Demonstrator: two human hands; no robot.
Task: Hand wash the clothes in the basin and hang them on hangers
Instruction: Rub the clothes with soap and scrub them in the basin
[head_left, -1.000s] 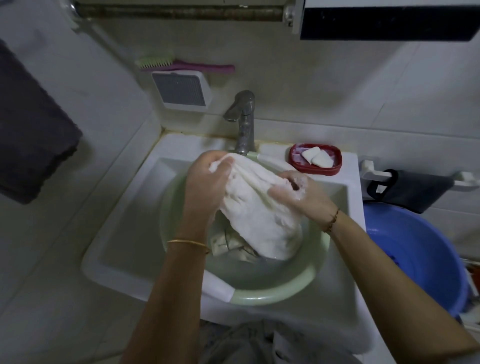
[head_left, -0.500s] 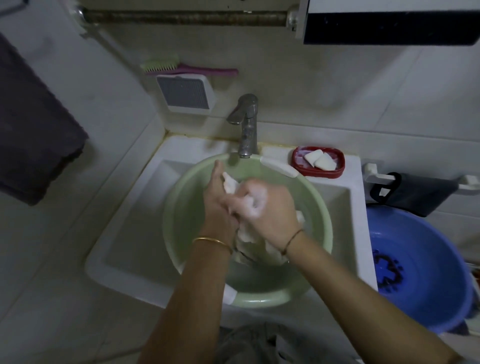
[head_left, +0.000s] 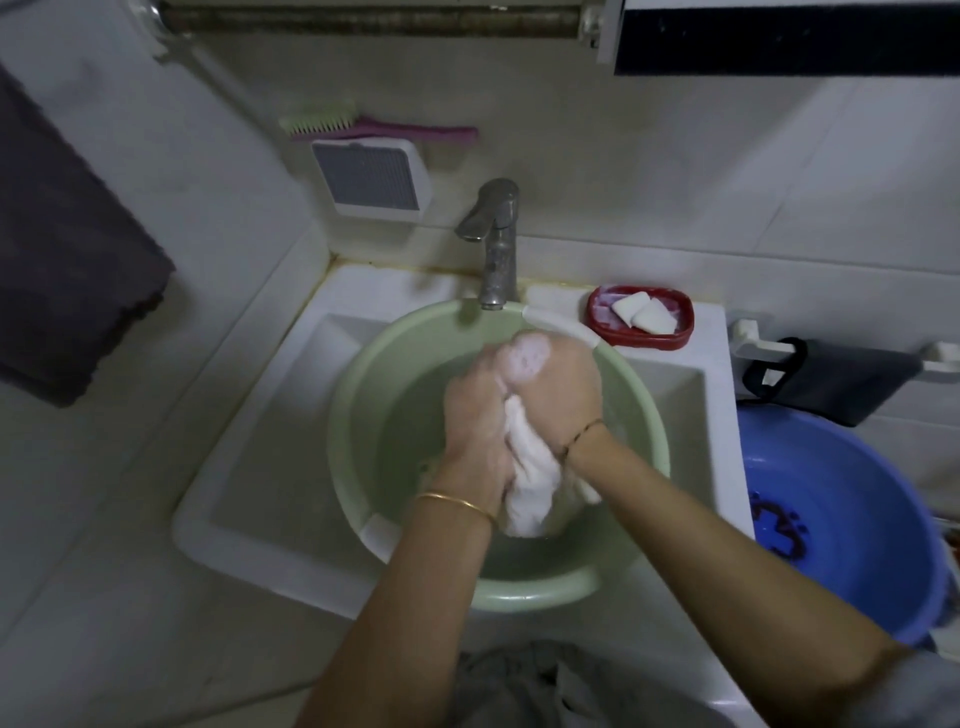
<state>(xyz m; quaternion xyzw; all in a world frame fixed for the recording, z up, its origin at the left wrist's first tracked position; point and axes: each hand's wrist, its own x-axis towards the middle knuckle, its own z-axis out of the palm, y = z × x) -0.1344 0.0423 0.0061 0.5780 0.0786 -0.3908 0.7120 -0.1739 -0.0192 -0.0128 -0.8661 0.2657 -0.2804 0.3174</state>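
Note:
A pale green basin (head_left: 358, 415) sits inside the white sink (head_left: 244, 467) under the tap. Over its middle, my left hand (head_left: 475, 421) and my right hand (head_left: 558, 389) grip a bunched, soapy white garment (head_left: 530, 478) between them. The two hands are pressed close together, with suds on the right knuckles. The cloth's lower end hangs down toward the water in the basin. Most of the garment is hidden inside the two fists.
A metal tap (head_left: 496, 244) stands behind the basin. A red soap dish (head_left: 641, 317) with white soap bars lies on the sink's back right corner. A blue tub (head_left: 852, 525) sits to the right, a dark towel (head_left: 62, 270) hangs left, and a brush (head_left: 374, 124) rests on the wall.
A second ago the garment was spread wide between separated hands. The hands have since come together, bunched the cloth and slid along it over the basin.

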